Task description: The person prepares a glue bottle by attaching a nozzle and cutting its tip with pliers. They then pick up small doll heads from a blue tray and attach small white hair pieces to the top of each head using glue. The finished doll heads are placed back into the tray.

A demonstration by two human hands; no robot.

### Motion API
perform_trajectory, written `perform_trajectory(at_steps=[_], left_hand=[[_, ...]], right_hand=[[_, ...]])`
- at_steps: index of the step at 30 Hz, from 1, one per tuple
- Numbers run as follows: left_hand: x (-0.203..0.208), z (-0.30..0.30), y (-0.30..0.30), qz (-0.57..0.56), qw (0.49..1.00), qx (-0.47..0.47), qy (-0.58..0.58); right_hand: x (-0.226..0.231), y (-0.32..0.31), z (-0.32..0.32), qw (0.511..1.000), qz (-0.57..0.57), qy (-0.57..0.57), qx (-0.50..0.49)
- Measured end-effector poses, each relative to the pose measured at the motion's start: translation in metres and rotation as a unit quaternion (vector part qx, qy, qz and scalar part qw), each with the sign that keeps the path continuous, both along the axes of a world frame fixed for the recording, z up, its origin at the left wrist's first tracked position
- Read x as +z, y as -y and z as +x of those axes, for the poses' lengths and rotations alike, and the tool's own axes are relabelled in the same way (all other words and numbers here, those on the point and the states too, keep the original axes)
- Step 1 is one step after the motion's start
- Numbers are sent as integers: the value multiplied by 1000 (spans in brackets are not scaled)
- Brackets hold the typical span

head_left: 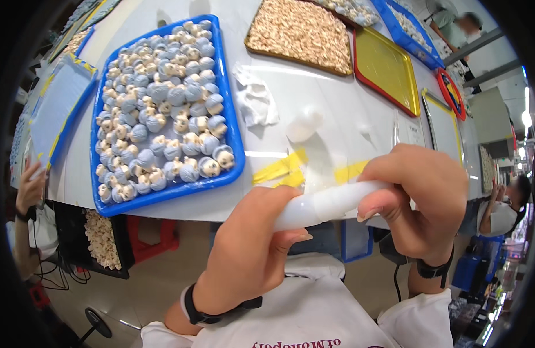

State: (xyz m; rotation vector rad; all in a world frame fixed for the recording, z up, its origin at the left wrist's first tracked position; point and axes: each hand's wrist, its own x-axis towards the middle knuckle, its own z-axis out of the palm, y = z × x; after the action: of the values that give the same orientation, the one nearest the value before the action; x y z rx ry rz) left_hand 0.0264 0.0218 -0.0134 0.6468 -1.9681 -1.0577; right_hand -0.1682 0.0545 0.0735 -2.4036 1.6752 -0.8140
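Between my two hands, level above the near edge of the table, is a smooth white plastic cylinder [331, 203]; a seam runs round its middle, and I cannot tell whether it is a bottle or a tube. My left hand [244, 246] is closed round its left end. Thumb and fingers of my right hand [424, 197] grip the right end. Strips of yellow tape [282, 168] are stuck to the table just beyond. To the left stands a blue tray [237, 145] of small doll heads [189, 171] with pale faces and blue-grey hair.
A crumpled white tissue [256, 98] lies beyond my hands. Farther back are a tray of small beige pieces [299, 35] and a yellow tray with a red rim [386, 69]. At far left another person's hand [31, 185] is beside a blue tray [61, 104]. A black crate [125, 243] sits below.
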Motion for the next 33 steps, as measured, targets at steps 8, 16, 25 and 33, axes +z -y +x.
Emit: perform_trajectory(at_steps=[8,16,25,33], left_hand=[[-3,6,9,-182,978,96,28],[-1,18,26,-131,985,96,-60],[6,34,21,95,990,1,-106],[-7,31,37,-129,979,144,-60]], right_hand=[[14,11,18,991,99,74,-46],[29,34,39,984,126,122,-35],[50,51,45,977,5,-147,156],[46,69,50,989,96,-61,94]])
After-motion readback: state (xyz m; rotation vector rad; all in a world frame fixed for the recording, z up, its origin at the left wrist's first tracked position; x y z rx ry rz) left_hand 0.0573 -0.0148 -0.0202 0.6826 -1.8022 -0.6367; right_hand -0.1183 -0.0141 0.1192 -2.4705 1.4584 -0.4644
